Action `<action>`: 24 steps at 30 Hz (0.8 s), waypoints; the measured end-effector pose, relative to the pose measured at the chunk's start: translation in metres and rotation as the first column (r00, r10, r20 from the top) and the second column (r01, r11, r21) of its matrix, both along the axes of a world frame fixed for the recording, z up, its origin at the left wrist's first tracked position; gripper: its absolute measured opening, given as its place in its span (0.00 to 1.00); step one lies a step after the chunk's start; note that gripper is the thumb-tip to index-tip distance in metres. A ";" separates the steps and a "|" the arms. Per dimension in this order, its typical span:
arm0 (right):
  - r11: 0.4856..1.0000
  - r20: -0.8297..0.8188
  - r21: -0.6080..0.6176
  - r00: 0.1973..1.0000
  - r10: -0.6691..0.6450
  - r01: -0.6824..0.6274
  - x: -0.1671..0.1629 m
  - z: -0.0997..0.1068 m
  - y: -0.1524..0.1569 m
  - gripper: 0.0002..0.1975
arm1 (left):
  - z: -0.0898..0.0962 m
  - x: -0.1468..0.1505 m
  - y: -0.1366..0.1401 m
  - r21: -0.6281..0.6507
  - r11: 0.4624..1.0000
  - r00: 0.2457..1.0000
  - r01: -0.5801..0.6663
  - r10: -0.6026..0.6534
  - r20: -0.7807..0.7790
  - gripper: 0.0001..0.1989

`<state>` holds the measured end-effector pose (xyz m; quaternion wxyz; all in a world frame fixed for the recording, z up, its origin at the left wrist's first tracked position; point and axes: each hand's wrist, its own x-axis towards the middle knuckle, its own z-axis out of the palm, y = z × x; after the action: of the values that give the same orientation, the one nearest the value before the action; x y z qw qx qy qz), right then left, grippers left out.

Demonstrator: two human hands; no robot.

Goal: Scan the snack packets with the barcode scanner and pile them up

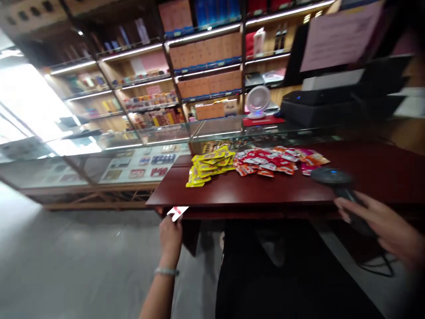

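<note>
My left hand [171, 232] pinches a small white packet with red marks [178, 212], just below the table's front left corner. In my right hand [381, 217] is a black barcode scanner [335, 179], its head over the table's front edge and a small blue light lit on top. A cord hangs below its handle. Across the dark red table [265, 190] lie yellow packets [212, 164] in a stacked pile, then red and white packets [265, 159] with orange ones among them. Beside those, pink and orange packets [312, 160] lie behind the scanner head.
Behind the table runs a glass display case [146, 164] with small boxes inside. On it stand a small white fan [258, 101] and a black machine [315, 106]. Lit shelves [206, 66] fill the back wall. My black-clad legs [282, 274] are under the table edge.
</note>
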<state>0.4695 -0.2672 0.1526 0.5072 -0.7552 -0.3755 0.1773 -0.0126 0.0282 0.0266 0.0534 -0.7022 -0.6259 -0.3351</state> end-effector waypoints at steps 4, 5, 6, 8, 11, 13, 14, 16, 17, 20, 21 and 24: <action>0.996 -0.211 0.089 0.976 0.050 -0.032 0.012 0.020 0.016 0.17 | 0.040 0.057 -0.031 0.028 0.959 0.949 0.283 -0.284 0.136 0.12; 0.995 -0.238 0.098 0.970 0.058 -0.036 0.016 0.020 0.018 0.16 | 0.055 0.079 -0.039 0.034 0.914 0.902 0.403 -0.404 0.153 0.11; 0.994 -0.248 0.108 0.967 0.059 -0.033 0.020 0.018 0.019 0.16 | 0.071 0.103 -0.046 0.049 0.861 0.847 0.506 -0.507 0.161 0.09; 0.990 -0.256 0.134 0.964 0.074 -0.041 0.032 0.013 0.020 0.17 | 0.103 0.159 -0.054 0.070 0.745 0.732 0.663 -0.665 0.149 0.08; 0.986 -0.295 0.156 0.950 0.100 -0.055 0.053 0.009 0.023 0.19 | 0.140 0.254 -0.050 0.009 0.588 0.583 0.809 -0.803 0.128 0.10; 0.989 -0.357 0.146 0.931 0.078 -0.027 0.067 0.009 0.027 0.24 | 0.155 0.320 -0.040 -0.030 0.508 0.508 0.861 -0.854 0.112 0.11; 0.990 -0.382 0.143 0.922 0.061 -0.006 0.074 0.009 0.029 0.26 | 0.159 0.353 -0.034 -0.055 0.474 0.477 0.879 -0.873 0.100 0.11; 0.988 -0.409 0.153 0.911 0.047 0.018 0.087 0.009 0.033 0.25 | 0.164 0.417 -0.022 -0.090 0.447 0.452 0.890 -0.890 0.054 0.11; 0.987 -0.415 0.162 0.908 0.047 0.023 0.095 0.009 0.034 0.23 | 0.165 0.446 -0.017 -0.118 0.451 0.455 0.884 -0.891 0.001 0.11; 0.983 -0.444 0.181 0.895 0.042 0.044 0.115 0.007 0.040 0.20 | 0.160 0.520 -0.005 -0.194 0.523 0.485 0.830 -0.848 -0.213 0.15; 0.982 -0.462 0.180 0.886 0.031 0.059 0.122 0.006 0.041 0.20 | 0.156 0.539 -0.002 -0.218 0.546 0.487 0.809 -0.830 -0.272 0.18; 0.979 -0.511 0.177 0.859 0.001 0.104 0.137 0.004 0.045 0.21 | 0.145 0.578 0.002 -0.261 0.596 0.492 0.760 -0.789 -0.368 0.26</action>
<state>0.6063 -0.2221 0.1567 0.6656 -0.6370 -0.2236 0.3182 0.5655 0.0307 0.1718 0.0171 -0.9655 -0.2238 -0.1322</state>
